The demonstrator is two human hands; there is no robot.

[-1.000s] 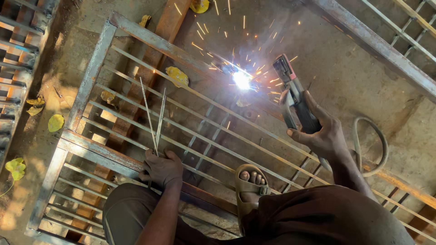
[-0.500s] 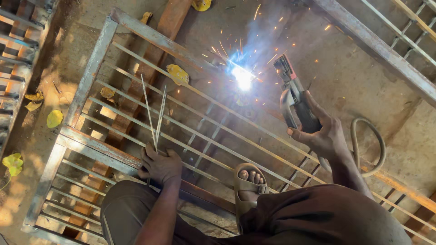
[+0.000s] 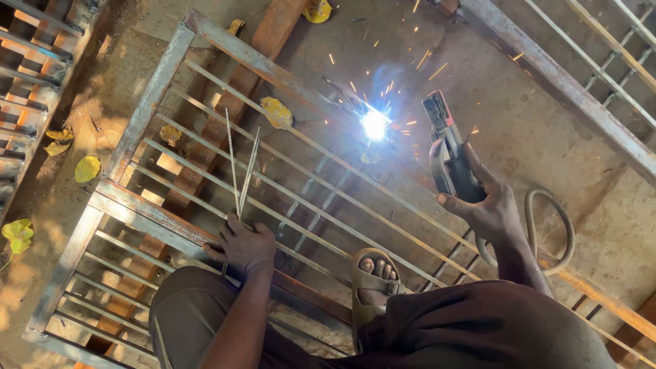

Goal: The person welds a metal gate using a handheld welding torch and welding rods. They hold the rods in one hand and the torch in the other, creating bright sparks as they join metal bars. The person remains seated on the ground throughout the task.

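I am welding right now. My right hand (image 3: 488,208), on the right side of the frame, has its fingers wrapped tight around the dark welding holder (image 3: 447,154). The holder points up and to the left, at the bright white spark (image 3: 375,124) near the top middle. That spark sits on one of the thin bars of the metal gate frame (image 3: 147,102), which lies flat on the ground and fills the left and middle of the picture.

My left hand (image 3: 242,244), low in the middle, is closed on a few spare welding rods (image 3: 240,171) that stick up toward the top. It also rests on a rusty cross bar. My sandal foot (image 3: 372,280) stands on the frame just beside it.

I think the next move needs a steady right hand, to keep the tip close to the joint so the spark stays lit.
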